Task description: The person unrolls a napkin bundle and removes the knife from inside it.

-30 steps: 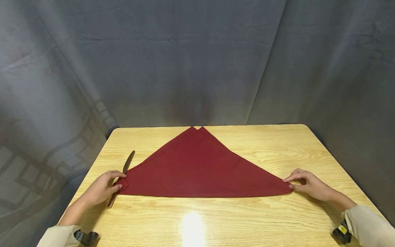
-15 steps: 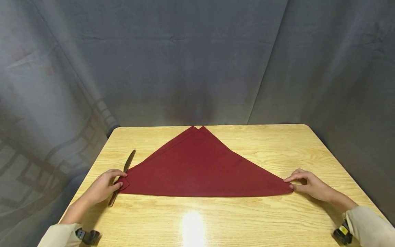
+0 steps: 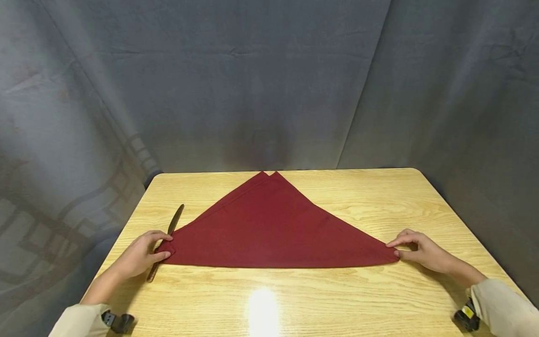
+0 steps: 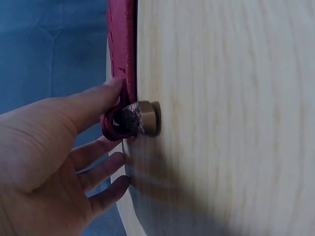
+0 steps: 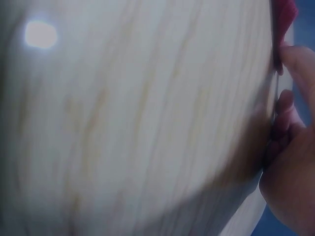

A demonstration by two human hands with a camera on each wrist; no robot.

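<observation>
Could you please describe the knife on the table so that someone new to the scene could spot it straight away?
Start at the light wooden table and the big dark red napkin folded into a triangle on it. Go to the napkin's left corner, which the left hand pinches. The knife lies there at a slant, partly under that hand: the only dark, thin, hard thing on the table.

A folded napkin (image 3: 275, 229) lies mid-surface (image 3: 337, 299), its point toward the far edge. A knife (image 3: 166, 241) lies near the left edge, partly under the napkin's left corner.
</observation>
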